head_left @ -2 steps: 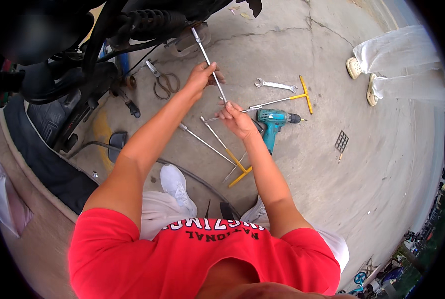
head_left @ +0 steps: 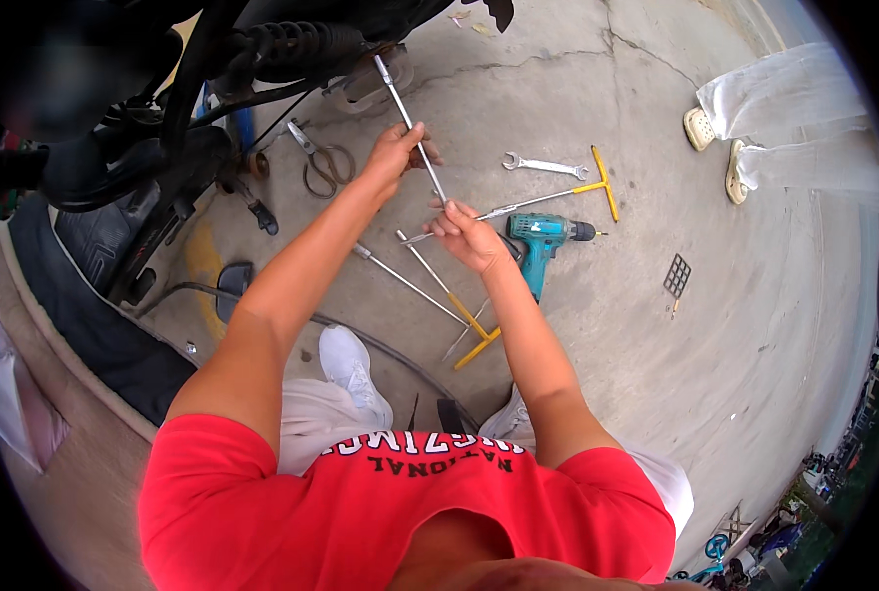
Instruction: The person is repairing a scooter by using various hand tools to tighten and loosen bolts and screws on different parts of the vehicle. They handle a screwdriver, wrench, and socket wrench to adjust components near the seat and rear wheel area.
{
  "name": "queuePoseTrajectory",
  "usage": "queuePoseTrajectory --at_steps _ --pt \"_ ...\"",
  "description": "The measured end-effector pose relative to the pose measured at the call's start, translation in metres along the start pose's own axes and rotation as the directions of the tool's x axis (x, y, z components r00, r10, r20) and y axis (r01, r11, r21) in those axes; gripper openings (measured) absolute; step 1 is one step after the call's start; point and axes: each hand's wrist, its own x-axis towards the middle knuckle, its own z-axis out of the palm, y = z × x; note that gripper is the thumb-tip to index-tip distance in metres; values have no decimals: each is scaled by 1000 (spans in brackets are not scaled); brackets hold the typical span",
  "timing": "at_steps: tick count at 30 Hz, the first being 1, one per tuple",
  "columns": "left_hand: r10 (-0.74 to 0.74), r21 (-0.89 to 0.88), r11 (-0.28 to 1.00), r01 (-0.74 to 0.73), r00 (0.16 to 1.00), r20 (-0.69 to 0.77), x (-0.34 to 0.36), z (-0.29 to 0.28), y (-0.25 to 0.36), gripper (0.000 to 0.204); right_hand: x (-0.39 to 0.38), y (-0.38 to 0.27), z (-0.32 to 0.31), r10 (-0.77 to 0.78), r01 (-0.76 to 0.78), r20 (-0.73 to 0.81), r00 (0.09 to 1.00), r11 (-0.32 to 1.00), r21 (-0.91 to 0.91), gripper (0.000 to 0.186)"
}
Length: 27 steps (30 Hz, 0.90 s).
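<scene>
My left hand point(head_left: 392, 160) is closed around the middle of a long silver socket wrench point(head_left: 396, 91), thumb along the rod. At its lower end my right hand point(head_left: 467, 236) pinches the same rod; the fingers hide how it ends. The wrench's thicker socket end points up at the dark underside of a motorbike-like vehicle point(head_left: 292, 44); whether it sits on a bolt there I cannot make out. Just beyond my right hand, a T-handle wrench with a yellow grip point(head_left: 605, 184) lies beside a teal cordless drill point(head_left: 536, 246).
Scissors point(head_left: 313, 158) and an open-ended spanner point(head_left: 546, 166) lie on the concrete. Another yellow T-handle wrench point(head_left: 479, 345) is near my feet, by a dark cable point(head_left: 400, 360). A black grid-like piece point(head_left: 677, 277) lies at right. A person in pale trousers point(head_left: 784, 94) stands far right.
</scene>
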Motion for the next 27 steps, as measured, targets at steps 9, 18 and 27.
queuePoseTrajectory --at_steps 9,18,27 --pt "46 -1 999 -46 999 25 5 0 5 25 12 -5 -21 67 -159 290 955 939 306 29" --pt "116 292 953 -86 989 -88 -10 10 6 37 5 11 -1 -375 288 -40 926 772 -566 23" --pt "-78 171 981 91 994 -82 -39 50 -30 28 -14 -28 3 -779 -363 128 614 -423 -831 60"
